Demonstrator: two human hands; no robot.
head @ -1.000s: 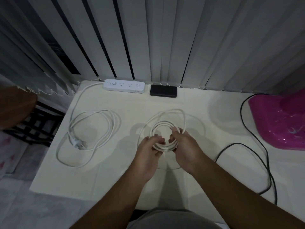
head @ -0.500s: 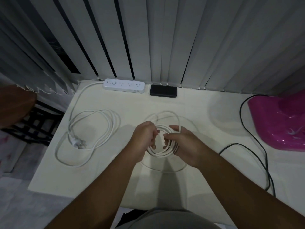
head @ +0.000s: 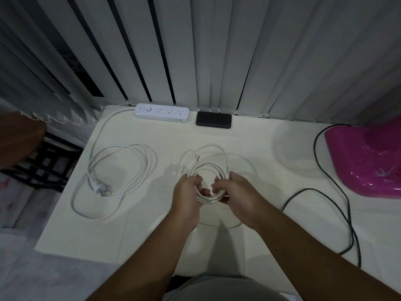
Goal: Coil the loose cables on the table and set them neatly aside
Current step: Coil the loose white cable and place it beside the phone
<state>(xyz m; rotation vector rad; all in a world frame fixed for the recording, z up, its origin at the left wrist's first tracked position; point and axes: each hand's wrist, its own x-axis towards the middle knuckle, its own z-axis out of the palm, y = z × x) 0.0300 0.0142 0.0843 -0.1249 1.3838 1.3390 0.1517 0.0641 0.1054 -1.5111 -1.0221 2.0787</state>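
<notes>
**White cable coil held in both hands above table centre**

You hold the white cable coil [head: 209,170] over the middle of the table [head: 249,144]. Your left hand [head: 187,196] is clenched around the coil's left side; your right hand [head: 236,196] is clenched around its right side. A loose end sticks out at the coil's top. The power strip cord [head: 121,170] lies loosely looped to the left, its power strip [head: 161,112] at the far edge beside a black power bank [head: 213,120]. A black cable [head: 332,192] trails uncoiled on the right.
</notes>
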